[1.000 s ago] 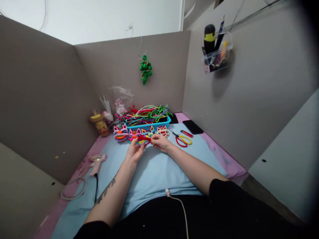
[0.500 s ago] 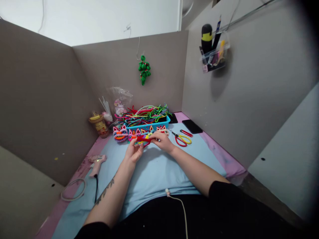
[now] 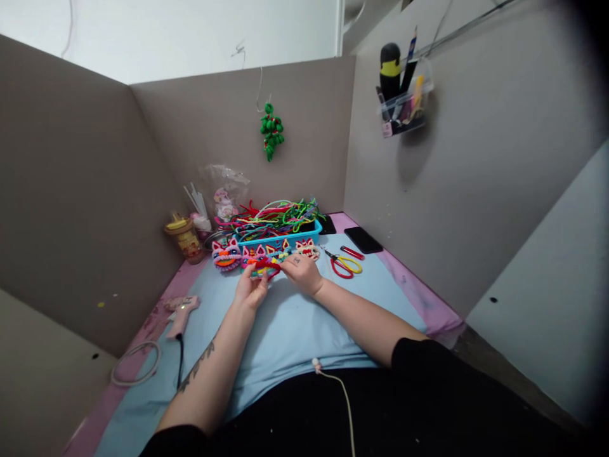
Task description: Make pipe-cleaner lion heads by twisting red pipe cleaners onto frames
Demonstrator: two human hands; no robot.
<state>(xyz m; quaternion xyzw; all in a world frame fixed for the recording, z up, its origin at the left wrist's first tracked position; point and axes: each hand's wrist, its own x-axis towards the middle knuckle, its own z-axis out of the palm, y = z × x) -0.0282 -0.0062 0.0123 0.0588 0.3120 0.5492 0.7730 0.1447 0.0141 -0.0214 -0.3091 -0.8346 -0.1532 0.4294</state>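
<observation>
A red piece of fuzzy pipe-cleaner work, with other colours at its edge, is held up between both hands. My left hand is closed on its left side, thumb and fingers pinching it. At its right end my right hand pinches the red strand, back of the hand up. Just behind stand several colourful pipe-cleaner animal faces; a pink one with an orange mouth is at the left and a whitish-red one at the right. Exact details of the held piece are too small to make out.
Behind the faces is a blue basket of pipe cleaners. Scissors with red and yellow handles, a red cutter and a phone lie right. A pink glue gun and a lidded cup stand left. Grey partitions surround the table.
My right hand has turned so that more of its back shows, still pinching the red strand's end. My left hand keeps its hold. The whole view has shifted slightly.
</observation>
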